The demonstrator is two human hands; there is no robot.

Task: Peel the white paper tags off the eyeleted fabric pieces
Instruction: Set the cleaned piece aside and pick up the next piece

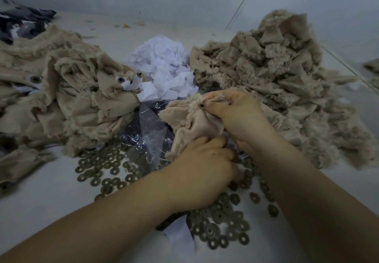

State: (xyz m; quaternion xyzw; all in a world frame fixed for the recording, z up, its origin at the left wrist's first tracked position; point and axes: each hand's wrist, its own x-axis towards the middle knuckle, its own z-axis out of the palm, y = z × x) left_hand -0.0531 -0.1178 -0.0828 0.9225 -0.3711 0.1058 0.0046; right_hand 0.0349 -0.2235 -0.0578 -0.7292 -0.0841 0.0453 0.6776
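Note:
A beige fleecy fabric piece is held up between both hands at the centre. My right hand grips its top edge, thumb beside a dark eyelet. My left hand holds its lower edge with curled fingers. No paper tag shows on this piece. The beige pile on the left has pieces with eyelets and white paper tags. A heap of loose white paper tags lies behind the hands.
A second beige fabric pile fills the right side. Several metal washer rings are scattered on the white surface, with more near my wrists. A clear plastic bag lies under the held piece. Dark patterned cloth sits far left.

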